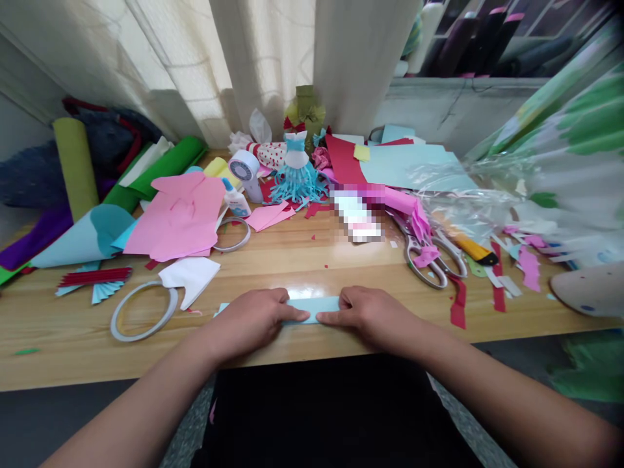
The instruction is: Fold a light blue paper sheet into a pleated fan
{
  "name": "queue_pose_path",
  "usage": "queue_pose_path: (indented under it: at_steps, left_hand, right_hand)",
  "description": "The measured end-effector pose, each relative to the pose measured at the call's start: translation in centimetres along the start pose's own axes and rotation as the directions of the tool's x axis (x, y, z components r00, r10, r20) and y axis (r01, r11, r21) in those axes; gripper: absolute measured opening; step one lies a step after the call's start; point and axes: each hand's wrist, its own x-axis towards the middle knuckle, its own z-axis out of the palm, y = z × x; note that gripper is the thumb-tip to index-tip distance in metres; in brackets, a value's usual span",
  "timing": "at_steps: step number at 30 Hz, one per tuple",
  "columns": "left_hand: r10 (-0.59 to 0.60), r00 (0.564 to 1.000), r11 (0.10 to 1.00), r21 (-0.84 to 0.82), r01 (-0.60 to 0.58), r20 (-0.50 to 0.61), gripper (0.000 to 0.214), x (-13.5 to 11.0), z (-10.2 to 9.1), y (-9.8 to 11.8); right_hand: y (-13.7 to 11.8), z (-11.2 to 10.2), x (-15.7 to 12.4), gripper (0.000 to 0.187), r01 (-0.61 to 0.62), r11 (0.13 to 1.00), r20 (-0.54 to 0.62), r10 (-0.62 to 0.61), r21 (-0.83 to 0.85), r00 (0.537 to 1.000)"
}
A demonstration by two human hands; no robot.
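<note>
A light blue strip of paper [312,307] lies flat near the front edge of the wooden table [302,266]. My left hand [256,320] rests on its left part, fingers curled and pressing the paper down. My right hand [368,314] presses its right part, index finger stretched along the fold toward the left hand. Both hands nearly meet at the middle of the strip. Most of the paper is hidden under the hands.
Scissors [431,257] lie right of centre among pink scraps. A tape ring [142,311] and white paper [190,276] lie front left, pink sheets [178,218] behind them. A blue paper dress [296,172], glue bottle [236,199], paper rolls and cellophane [487,195] crowd the back.
</note>
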Motion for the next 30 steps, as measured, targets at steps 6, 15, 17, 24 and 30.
queue_pose_path:
  at_steps: [6, 15, 17, 24, 30]
  left_hand:
    - [-0.001, 0.999, 0.993, 0.119, 0.005, -0.033, 0.041, -0.3, 0.0, 0.5]
    - [0.073, 0.954, 0.941, 0.337, 0.031, -0.292, 0.026, -0.1, 2.5, 2.4]
    - [0.106, 0.937, 0.941, 0.339, 0.014, -0.333, 0.023, -0.2, 3.2, 2.5]
    - [0.158, 0.877, 0.953, 0.304, -0.015, -0.453, 0.024, -1.2, 4.6, 1.9]
    - [0.160, 0.814, 0.957, 0.290, 0.011, -0.559, 0.026, -3.0, 5.8, 0.8]
  right_hand:
    - [-0.3, 0.4, -1.2, 0.031, 0.296, 0.862, -0.006, -0.327, -0.411, 0.945]
    - [-2.2, 4.3, -1.8, 0.038, 0.318, 0.786, -0.185, -0.474, -0.530, 0.861]
    - [-2.2, 5.4, -1.9, 0.039, 0.296, 0.794, -0.238, -0.475, -0.531, 0.847]
    - [-0.7, 6.1, -3.0, 0.040, 0.255, 0.814, -0.294, -0.453, -0.522, 0.842]
    - [1.8, 5.9, -4.8, 0.036, 0.158, 0.844, -0.396, -0.396, -0.513, 0.829]
